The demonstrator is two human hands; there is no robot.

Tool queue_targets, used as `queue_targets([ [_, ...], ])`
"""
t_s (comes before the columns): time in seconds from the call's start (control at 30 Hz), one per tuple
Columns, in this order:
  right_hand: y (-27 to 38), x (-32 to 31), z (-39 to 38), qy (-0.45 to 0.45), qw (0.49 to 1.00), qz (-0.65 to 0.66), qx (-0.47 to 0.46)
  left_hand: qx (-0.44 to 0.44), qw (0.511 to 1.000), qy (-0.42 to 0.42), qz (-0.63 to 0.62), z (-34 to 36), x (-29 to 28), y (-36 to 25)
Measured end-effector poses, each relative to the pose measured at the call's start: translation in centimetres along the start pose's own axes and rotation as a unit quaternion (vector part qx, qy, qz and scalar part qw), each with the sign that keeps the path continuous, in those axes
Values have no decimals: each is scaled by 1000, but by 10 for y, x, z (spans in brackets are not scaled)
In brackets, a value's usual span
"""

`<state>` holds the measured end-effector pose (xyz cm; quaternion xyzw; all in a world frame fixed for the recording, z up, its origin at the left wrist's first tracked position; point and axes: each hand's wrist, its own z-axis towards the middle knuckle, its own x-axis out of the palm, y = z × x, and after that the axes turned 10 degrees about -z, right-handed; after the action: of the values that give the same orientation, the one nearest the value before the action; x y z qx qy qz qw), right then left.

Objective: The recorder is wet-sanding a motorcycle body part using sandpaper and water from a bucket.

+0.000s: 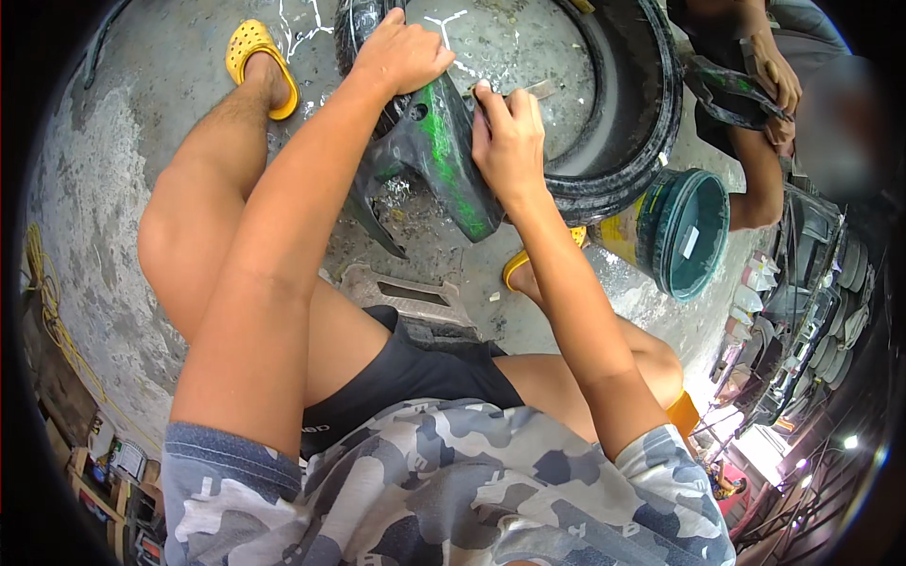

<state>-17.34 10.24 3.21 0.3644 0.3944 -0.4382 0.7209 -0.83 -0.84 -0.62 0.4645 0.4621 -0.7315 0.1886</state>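
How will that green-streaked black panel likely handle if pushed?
The panel is probably stiff, holding its curved shape in the left hand. Its lower prong looks thin, so it's likely light for its size. It might rock, its outline being curved and uneven.

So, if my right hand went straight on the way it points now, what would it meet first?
The way looks free: past your right hand there is grey floor up to the picture's upper edge, though depth is hard to judge.

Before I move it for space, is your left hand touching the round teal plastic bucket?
No, the left hand holds a black, green-streaked part, away from the bucket.
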Motion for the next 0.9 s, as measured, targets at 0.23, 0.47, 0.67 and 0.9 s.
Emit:
queue_targets([
  [0.23, -8, -35, -70, 20, 998, 33, -41, 10, 1000, -20, 12, -4, 0, 3],
  [0.47, -62, -18, 31, 22, 989, 35, 142, -38, 999, 25, 22, 0, 2, -1],
  [0.67, -70, -79, -71, 23, 932, 121, 340, -60, 998, 32, 12, -5, 4, -4],
  [0.9, -47, -66, -138, -52, 818, 312, 479, 5, 984, -168, -56, -25, 10, -31],
])
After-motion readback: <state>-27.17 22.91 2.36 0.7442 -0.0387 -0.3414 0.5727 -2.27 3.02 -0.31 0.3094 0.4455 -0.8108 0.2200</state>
